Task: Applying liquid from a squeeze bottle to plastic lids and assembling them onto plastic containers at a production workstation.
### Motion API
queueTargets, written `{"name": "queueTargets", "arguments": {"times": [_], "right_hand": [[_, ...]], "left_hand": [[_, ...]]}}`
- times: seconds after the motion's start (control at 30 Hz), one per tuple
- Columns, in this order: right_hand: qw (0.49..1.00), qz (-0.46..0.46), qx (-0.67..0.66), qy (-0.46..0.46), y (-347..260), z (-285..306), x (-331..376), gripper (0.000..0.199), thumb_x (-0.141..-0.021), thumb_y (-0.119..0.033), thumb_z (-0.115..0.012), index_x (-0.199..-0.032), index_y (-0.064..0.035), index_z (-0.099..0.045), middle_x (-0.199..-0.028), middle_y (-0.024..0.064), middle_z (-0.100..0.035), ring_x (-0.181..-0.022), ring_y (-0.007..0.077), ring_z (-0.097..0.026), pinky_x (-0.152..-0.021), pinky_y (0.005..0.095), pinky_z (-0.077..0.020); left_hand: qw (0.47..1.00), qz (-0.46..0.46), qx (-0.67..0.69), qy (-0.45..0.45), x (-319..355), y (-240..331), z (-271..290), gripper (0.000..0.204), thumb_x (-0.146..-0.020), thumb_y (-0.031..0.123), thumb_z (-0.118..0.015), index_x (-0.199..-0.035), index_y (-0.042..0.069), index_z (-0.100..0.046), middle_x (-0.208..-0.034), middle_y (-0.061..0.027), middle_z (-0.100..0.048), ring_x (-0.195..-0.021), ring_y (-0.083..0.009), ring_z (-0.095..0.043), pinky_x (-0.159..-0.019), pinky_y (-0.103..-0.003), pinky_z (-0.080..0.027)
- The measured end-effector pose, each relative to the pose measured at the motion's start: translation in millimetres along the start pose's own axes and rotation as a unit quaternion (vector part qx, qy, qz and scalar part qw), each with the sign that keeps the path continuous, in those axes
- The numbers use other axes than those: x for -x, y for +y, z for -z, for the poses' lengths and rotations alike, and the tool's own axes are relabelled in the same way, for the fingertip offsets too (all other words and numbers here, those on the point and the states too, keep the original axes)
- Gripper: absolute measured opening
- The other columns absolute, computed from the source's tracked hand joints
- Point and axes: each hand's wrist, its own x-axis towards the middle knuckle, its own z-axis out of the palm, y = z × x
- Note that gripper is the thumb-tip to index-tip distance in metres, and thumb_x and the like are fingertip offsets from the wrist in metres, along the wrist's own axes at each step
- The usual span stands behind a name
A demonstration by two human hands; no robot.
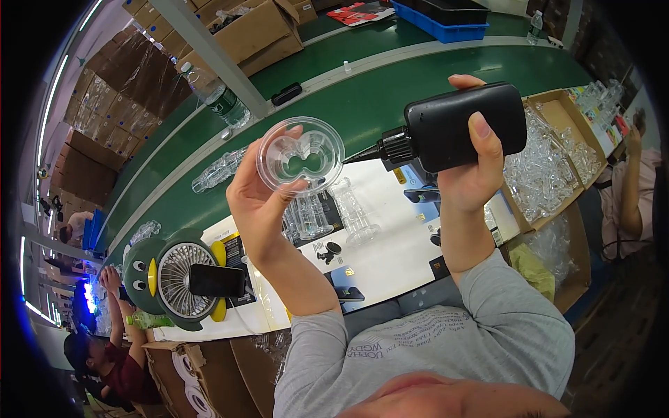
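Observation:
My left hand [252,198] grips a clear plastic piece [280,159] by its sides, its round, wide rim facing up toward me. In my right hand [481,164] is a black squeeze bottle [453,125], tipped sideways with its thin nozzle pointing left. The nozzle tip meets the right edge of the clear rim, or lies just in front of it; I cannot tell if they touch. Below my hands, more clear plastic pieces [357,214] stand on a printed sheet [383,268]. Another clear piece [219,171] lies on the green table behind my left wrist.
A penguin-shaped fan [148,276] with a phone [216,281] before it sits at left. A water bottle [226,104] stands farther back. At right is a cardboard box [582,150] of small clear parts. Other people sit at both sides. A blue tray [446,29] rests at the back.

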Motion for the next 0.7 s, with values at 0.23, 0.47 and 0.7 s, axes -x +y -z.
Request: {"name": "queueTargets", "arguments": {"times": [0.23,0.47,0.7], "right_hand": [[1.0,0.001,-0.007,0.002,0.6,1.2,0.2,0.045,-0.078,-0.023,-0.052,-0.112,0.0055,-0.04,-0.114,0.0192,-0.047,-0.087,0.0208,-0.058,-0.075,0.0318,-0.0513],[1.0,0.003,-0.006,-0.002,0.9,2.5,-0.2,0.046,-0.078,-0.024,-0.052,-0.112,0.0056,-0.04,-0.114,0.019,-0.047,-0.086,0.0212,-0.058,-0.074,0.0325,-0.0515],[1.0,0.003,-0.01,-0.001,0.5,2.1,-0.1,0.045,-0.078,-0.023,-0.052,-0.111,0.0051,-0.041,-0.114,0.0189,-0.047,-0.085,0.0213,-0.058,-0.074,0.0325,-0.052]], "left_hand": [[1.0,-0.019,0.001,-0.002,-1.3,-0.5,0.0,0.061,-0.057,0.003,-0.075,-0.113,-0.005,-0.053,-0.107,-0.0173,-0.059,-0.105,-0.0255,-0.054,-0.094,-0.037,-0.039],[0.999,-0.029,-0.022,-0.002,-1.4,-1.3,-0.6,0.057,-0.061,0.009,-0.072,-0.113,-0.006,-0.053,-0.108,-0.0172,-0.059,-0.106,-0.0255,-0.054,-0.095,-0.037,-0.037],[0.999,-0.028,-0.041,-0.002,-0.6,-2.0,-0.3,0.055,-0.063,0.013,-0.071,-0.112,-0.005,-0.054,-0.108,-0.0169,-0.058,-0.105,-0.025,-0.053,-0.095,-0.036,-0.037]]}}
